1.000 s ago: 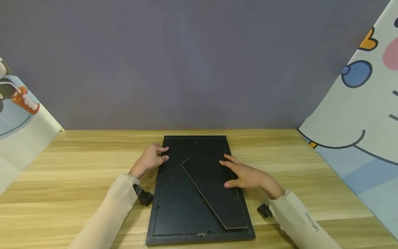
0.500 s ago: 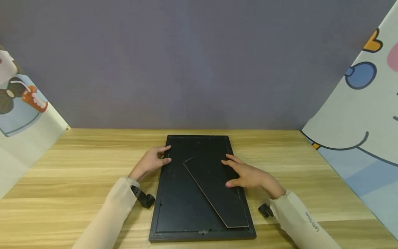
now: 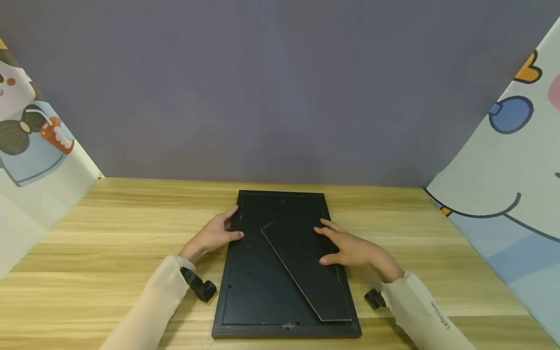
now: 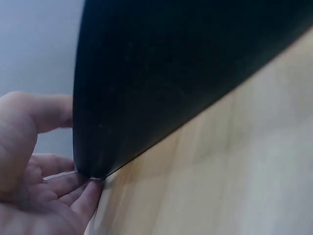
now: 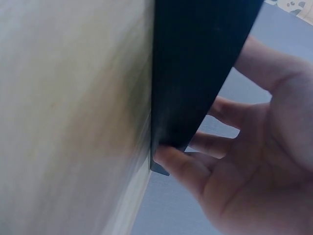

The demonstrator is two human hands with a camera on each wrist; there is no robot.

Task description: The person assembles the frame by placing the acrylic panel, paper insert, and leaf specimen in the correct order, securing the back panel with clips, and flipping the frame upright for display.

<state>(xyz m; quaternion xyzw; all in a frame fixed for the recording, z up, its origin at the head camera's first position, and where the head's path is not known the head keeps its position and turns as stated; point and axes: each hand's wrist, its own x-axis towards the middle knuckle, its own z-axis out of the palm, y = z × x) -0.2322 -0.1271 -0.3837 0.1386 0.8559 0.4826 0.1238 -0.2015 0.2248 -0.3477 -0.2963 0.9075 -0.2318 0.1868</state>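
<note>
A black picture frame point(image 3: 255, 291) lies face down on the wooden table, its back panel up. Across that back slants a flat black easel stand point(image 3: 306, 277), lying against the panel. My left hand point(image 3: 212, 236) grips the frame's left edge, thumb on top. In the left wrist view, the left fingers point(image 4: 85, 203) reach down its outer side to the bottom edge by the tabletop. On the opposite edge rests my right hand point(image 3: 352, 248), fingers spread over the back. The right wrist view shows one finger point(image 5: 178, 164) against the frame's side.
The wooden tabletop point(image 3: 131, 218) extends to both sides of the frame. A grey panel point(image 3: 271, 97) stands along the back edge, with cartoon-printed panels point(image 3: 494, 180) at left and right. Black wrist cameras point(image 3: 203, 289) sit near both cuffs.
The left fingers have shifted outward from the frame's top, down over its left edge. The right hand keeps its place on the frame. The whole head view has shifted slightly.
</note>
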